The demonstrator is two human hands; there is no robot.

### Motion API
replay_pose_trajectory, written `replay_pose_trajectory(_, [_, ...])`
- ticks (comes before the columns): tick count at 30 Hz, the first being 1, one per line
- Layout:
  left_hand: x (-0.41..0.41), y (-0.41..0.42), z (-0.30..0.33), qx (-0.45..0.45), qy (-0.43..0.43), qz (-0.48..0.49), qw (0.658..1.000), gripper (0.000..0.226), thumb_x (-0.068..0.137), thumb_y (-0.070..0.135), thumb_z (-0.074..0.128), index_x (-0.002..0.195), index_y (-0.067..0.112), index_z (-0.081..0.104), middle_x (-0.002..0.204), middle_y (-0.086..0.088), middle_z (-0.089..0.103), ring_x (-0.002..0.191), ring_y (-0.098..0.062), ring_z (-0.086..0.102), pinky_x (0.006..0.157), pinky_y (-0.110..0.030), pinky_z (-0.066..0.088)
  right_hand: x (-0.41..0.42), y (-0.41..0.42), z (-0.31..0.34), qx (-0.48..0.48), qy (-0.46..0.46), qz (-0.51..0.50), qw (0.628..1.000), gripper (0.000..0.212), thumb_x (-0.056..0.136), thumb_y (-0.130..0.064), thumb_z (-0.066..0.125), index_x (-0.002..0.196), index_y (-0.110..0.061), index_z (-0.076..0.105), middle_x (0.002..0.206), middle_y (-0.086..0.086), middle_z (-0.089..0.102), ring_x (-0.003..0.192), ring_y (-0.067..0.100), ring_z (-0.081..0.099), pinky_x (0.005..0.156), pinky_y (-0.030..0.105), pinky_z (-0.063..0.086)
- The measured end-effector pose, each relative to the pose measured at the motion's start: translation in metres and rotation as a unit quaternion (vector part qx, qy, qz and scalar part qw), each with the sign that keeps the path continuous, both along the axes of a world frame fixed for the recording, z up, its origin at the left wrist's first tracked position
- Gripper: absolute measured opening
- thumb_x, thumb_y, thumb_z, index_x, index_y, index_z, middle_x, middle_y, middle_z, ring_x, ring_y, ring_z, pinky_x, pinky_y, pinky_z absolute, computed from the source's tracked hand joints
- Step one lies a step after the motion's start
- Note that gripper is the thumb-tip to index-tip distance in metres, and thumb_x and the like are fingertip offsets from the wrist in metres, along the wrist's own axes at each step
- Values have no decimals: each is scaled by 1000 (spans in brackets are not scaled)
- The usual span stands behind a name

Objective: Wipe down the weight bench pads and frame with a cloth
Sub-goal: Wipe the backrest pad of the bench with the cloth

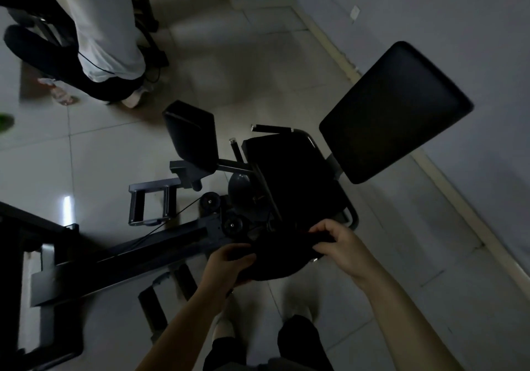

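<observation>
A black weight machine stands on the tiled floor in dim light. Its large back pad (397, 112) tilts up at the right, the seat pad (289, 170) lies in the middle, and a smaller pad (190, 134) sits to the left. A dark frame beam (120, 264) runs toward the lower left. Just below the seat, both hands hold a dark cloth (282, 258) stretched between them. My left hand (229, 264) grips its left edge, my right hand (341, 244) pinches its right edge. The cloth's outline is hard to tell from the dark machine behind it.
Another person (100, 35) in a light top and dark trousers stands at the upper left, beside more dark equipment. A wall with a pale skirting (447, 181) runs along the right. Grey foot pegs (152, 204) and pulleys sit left of the seat. My feet show below.
</observation>
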State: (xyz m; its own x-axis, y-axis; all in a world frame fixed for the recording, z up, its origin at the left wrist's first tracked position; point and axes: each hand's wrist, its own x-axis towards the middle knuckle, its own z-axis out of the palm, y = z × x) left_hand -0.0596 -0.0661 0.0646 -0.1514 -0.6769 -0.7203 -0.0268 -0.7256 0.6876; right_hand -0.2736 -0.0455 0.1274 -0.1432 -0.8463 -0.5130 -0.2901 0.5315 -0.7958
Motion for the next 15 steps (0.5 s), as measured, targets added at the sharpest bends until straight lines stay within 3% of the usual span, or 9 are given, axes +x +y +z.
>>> replay_pose_trajectory(4, [-34, -2, 2, -39, -14, 8, 999, 20, 84, -1, 62, 98, 12, 61, 91, -5, 66, 80, -18, 66, 53, -15, 53, -35, 6, 5, -68, -20, -53, 996, 26, 84, 3, 61, 82, -23, 63, 81, -2, 62, 73, 5, 59, 64, 13, 46])
replay_pose_trajectory(8, [-77, -10, 1, -69, -17, -13, 997, 12, 86, 4, 62, 89, 15, 64, 99, -12, 66, 85, -22, 66, 62, -22, 55, -89, -1, 1, -103, -14, -90, 990, 26, 86, 1, 61, 83, -25, 62, 88, 0, 65, 84, 11, 61, 74, 22, 47])
replay_pose_trajectory(11, [-124, -14, 1, -96, -38, -31, 994, 12, 85, 4, 63, 89, 15, 61, 103, -17, 64, 91, -28, 66, 72, -31, 57, -143, -11, -3, -110, -3, -107, 988, 24, 86, 2, 59, 83, -22, 60, 88, 1, 64, 84, 14, 60, 71, 22, 45])
replay_pose_trajectory(13, [-157, -16, 8, -240, -111, -40, 964, 17, 84, 4, 64, 88, 21, 61, 110, -8, 61, 96, -25, 64, 78, -28, 55, -178, -16, -7, -112, 27, -111, 987, 22, 85, 2, 59, 83, -20, 58, 86, 2, 63, 81, 14, 58, 66, 16, 44])
replay_pose_trajectory(15, [-192, -21, 22, -448, -178, -74, 873, 22, 83, 9, 66, 94, 25, 58, 119, 6, 50, 105, -10, 58, 85, -19, 50, -213, -18, -9, -114, 49, -125, 984, 13, 83, 5, 59, 87, -8, 58, 86, 9, 63, 79, 17, 57, 61, 12, 42])
